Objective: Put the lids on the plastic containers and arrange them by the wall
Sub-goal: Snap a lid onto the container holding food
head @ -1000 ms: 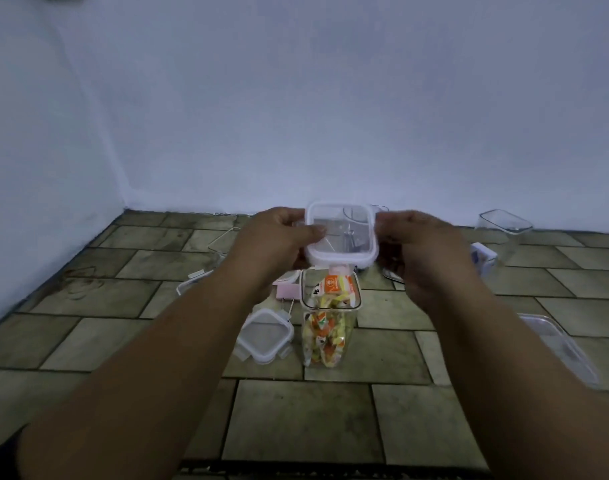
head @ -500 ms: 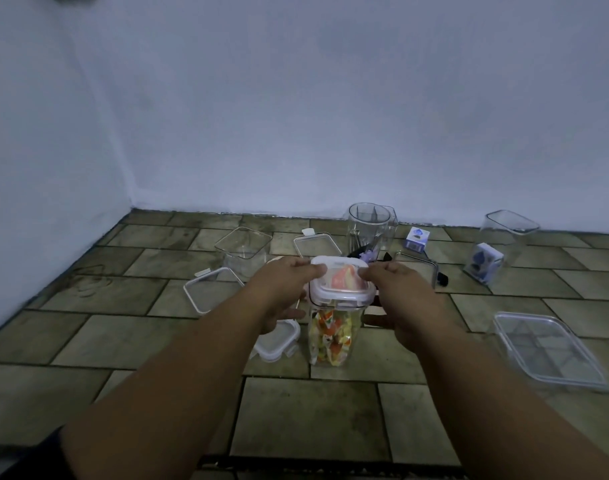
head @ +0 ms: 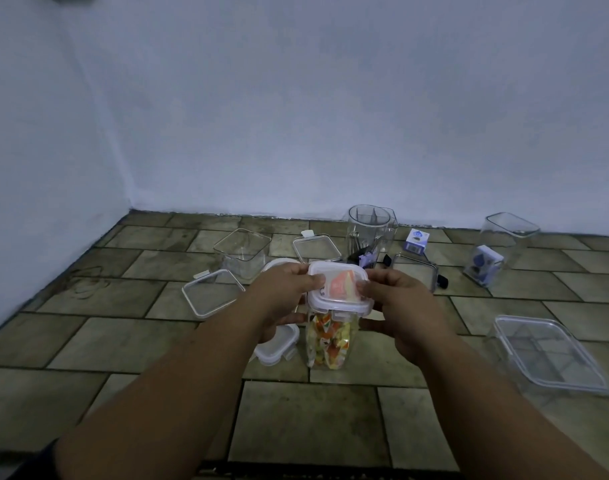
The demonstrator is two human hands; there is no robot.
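The tall clear container (head: pixel 332 341), packed with orange and yellow wrapped sweets, stands upright near the middle of the tiled floor (head: pixel 306 420), well short of the back wall (head: pixel 331 116). The white-rimmed lid (head: pixel 337 288) sits on its mouth, apparently level, though I cannot tell whether it is fully seated. The left hand (head: pixel 285 296) grasps the lid's left edge, thumb on top and fingers curled beneath. The right hand (head: pixel 397 306) pinches the right edge in the same way. Judged by its look, the container is light, stiff and thin-walled. Its smooth sides are likely slippery, and its tall, narrow shape should tip easily. Even downward pressure at opposite rims seems the safest way to seat the lid, with the side flaps pressed afterwards. For carrying to the wall, the body looks a better hold than the lid. A small loose lid (head: pixel 276 345) lies just beside its base, and an open square container (head: pixel 242 252) and a wide flat container (head: pixel 545 353) stand apart.
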